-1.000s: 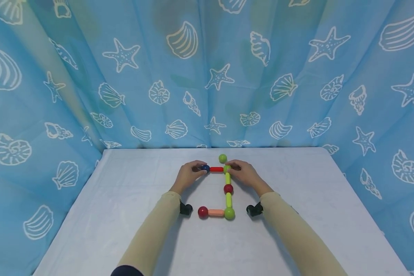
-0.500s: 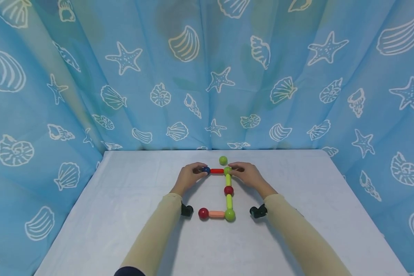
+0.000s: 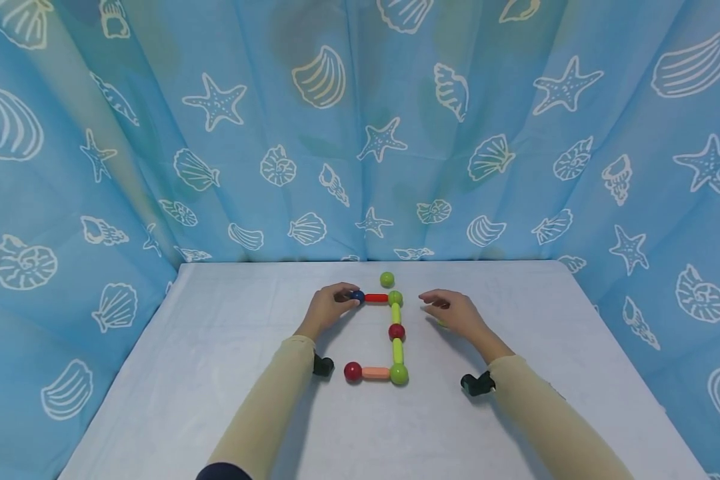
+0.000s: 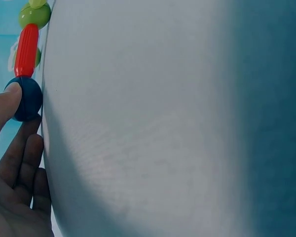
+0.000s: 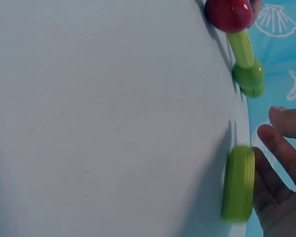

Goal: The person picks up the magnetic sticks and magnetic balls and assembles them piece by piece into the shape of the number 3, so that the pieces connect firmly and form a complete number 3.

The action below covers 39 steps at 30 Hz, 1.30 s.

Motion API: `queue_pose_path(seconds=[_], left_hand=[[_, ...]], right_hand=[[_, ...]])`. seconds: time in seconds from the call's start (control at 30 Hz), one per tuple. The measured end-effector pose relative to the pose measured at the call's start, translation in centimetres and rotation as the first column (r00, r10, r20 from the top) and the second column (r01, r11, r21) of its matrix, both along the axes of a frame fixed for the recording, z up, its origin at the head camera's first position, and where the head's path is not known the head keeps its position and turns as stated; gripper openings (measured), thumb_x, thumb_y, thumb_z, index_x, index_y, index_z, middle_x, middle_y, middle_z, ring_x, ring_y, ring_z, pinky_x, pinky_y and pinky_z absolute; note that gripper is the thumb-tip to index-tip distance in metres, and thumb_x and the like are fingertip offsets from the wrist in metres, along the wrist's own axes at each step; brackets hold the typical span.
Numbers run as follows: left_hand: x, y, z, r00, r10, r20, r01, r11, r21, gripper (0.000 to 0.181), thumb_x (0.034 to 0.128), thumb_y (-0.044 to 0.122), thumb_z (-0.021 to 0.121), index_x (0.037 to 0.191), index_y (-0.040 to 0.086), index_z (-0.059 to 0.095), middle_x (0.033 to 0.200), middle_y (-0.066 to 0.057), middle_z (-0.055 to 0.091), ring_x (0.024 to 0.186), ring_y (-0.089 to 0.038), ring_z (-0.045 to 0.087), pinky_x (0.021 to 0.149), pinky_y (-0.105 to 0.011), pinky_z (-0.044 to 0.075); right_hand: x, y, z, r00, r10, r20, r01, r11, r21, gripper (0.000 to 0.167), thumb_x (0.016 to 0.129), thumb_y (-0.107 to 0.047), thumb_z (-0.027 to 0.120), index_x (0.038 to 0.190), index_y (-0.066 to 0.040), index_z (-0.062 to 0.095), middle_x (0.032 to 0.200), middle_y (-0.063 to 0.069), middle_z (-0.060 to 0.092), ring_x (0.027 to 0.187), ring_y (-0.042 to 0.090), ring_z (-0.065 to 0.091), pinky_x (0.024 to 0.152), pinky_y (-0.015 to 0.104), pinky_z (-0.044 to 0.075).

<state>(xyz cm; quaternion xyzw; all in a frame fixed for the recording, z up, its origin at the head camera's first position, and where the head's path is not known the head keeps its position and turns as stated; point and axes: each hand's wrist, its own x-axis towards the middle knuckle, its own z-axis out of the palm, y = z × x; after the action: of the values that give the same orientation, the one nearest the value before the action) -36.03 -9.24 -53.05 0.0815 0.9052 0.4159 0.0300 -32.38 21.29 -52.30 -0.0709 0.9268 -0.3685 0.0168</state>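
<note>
In the head view, my left hand [image 3: 327, 308] pinches a dark blue ball [image 3: 357, 297] between thumb and fingers. A red stick [image 3: 376, 298] joins this ball to a green ball [image 3: 395, 298]. From there a yellow-green stick [image 3: 396, 314], a dark red ball [image 3: 397, 332] and another yellow-green stick [image 3: 398, 351] run nearer to me. My right hand [image 3: 456, 315] hovers right of the green ball, thumb and fingers apart. A loose green stick [image 5: 239, 183] lies beside its lower fingers in the right wrist view; whether they touch it I cannot tell.
A separate green ball [image 3: 387, 279] lies just beyond the chain. The chain's near end has a green ball [image 3: 399, 374], an orange stick [image 3: 375, 373] and a red ball [image 3: 353, 372]. All sits on a white table [image 3: 234, 393] backed by a blue shell-patterned curtain [image 3: 348, 133].
My right hand has let go of the upper green ball and moved right, towards me. A bit of the green stick now shows beneath it. My left hand keeps its pinch on the blue ball.
</note>
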Motion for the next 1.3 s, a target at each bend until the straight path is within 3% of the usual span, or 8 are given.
queue_pose_path(seconds=[0.33,0.57,0.8,1.07,1.3], left_hand=[[-0.2,-0.1,-0.2,1.0,-0.011,-0.013,0.011,1.0,0.005,0.033,0.0926,0.021,0.076,0.125,0.021,0.072,0.118,-0.005,0.072,0.106,-0.023,0.065,0.099,-0.043,0.049],[-0.3,-0.1,-0.3,1.0,-0.008,-0.019,0.008,1.0,0.008,0.033,0.0922,0.022,0.077,0.125,0.021,0.072,0.118,-0.004,0.072,0.106,-0.023,0.065,0.098,-0.043,0.049],[-0.1,0.0,-0.1,1.0,-0.006,-0.008,0.006,1.0,0.006,0.033,0.0924,0.021,0.077,0.125,0.021,0.072,0.118,-0.005,0.072,0.106,-0.023,0.065,0.099,-0.044,0.049],[-0.3,0.0,-0.2,1.0,-0.007,-0.017,0.007,1.0,0.007,0.033,0.092,0.022,0.077,0.125,0.022,0.072,0.118,-0.005,0.072,0.108,-0.023,0.065,0.1,-0.044,0.049],[-0.3,0.0,-0.3,1.0,-0.007,-0.013,0.007,1.0,0.011,0.033,0.0919,0.022,0.077,0.124,0.022,0.072,0.118,-0.005,0.072,0.107,-0.023,0.065,0.099,-0.043,0.049]], right_hand=[[2.3,3.5,-0.5,0.999,0.0,-0.044,-0.001,1.0,-0.016,0.029,0.096,-0.015,0.071,0.124,-0.009,0.07,0.12,0.012,0.069,0.108,0.032,0.062,0.094,0.05,0.051],[3.1,4.9,-1.2,1.0,-0.014,-0.02,0.014,1.0,-0.003,0.028,0.092,-0.009,0.073,0.119,-0.006,0.069,0.119,0.015,0.068,0.109,0.033,0.062,0.096,0.051,0.051],[3.3,5.3,-1.7,1.0,-0.015,-0.02,0.015,1.0,-0.01,0.023,0.092,-0.01,0.074,0.114,-0.006,0.069,0.117,0.015,0.068,0.112,0.035,0.062,0.098,0.052,0.049],[3.1,4.6,-1.9,0.998,-0.009,-0.056,0.01,1.0,0.01,0.018,0.092,-0.011,0.074,0.109,-0.008,0.07,0.109,0.009,0.069,0.103,0.03,0.063,0.093,0.05,0.051],[3.0,3.6,-1.9,0.999,-0.006,-0.035,0.006,1.0,0.016,0.018,0.091,-0.012,0.074,0.108,-0.009,0.07,0.107,0.007,0.069,0.1,0.027,0.062,0.091,0.048,0.051]])
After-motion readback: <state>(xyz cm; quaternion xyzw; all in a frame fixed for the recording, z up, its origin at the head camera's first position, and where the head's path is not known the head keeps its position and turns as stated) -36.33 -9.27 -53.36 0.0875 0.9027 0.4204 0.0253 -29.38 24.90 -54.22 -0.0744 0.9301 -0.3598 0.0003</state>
